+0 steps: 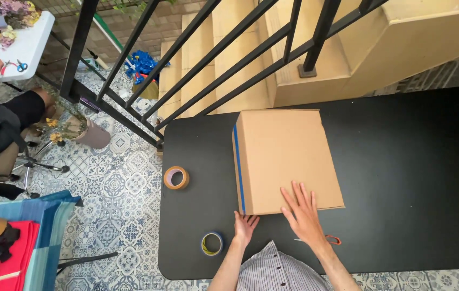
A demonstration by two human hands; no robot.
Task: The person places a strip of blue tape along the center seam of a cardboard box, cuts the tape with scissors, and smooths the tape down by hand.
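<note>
1. Striped shirt (pixel 272 272) at bottom edge, nearest the lens; both forearms reach up from it over black table (pixel 402 178).
2. Left hand (pixel 244 226): fingers spread, open, grasping nothing; tips against near-left corner of cardboard box (pixel 286 159).
3. Right hand (pixel 302 213): flat, palm down on box top near its near edge; open, no grip.
4. Box closed, blue tape strip down left side; sits centre-left of table, far edge close to table's back edge.
5. Room: wide bare table to right of box; narrower strip to left.
6. Left strip holds brown tape roll (pixel 176 177) and blue-yellow tape roll (pixel 212 243), latter just beside left hand.
7. Orange-handled scissors (pixel 333 240) by right wrist, partly hidden.
8. Railing (pixel 197 64) and steps (pixel 229 54) behind table.
</note>
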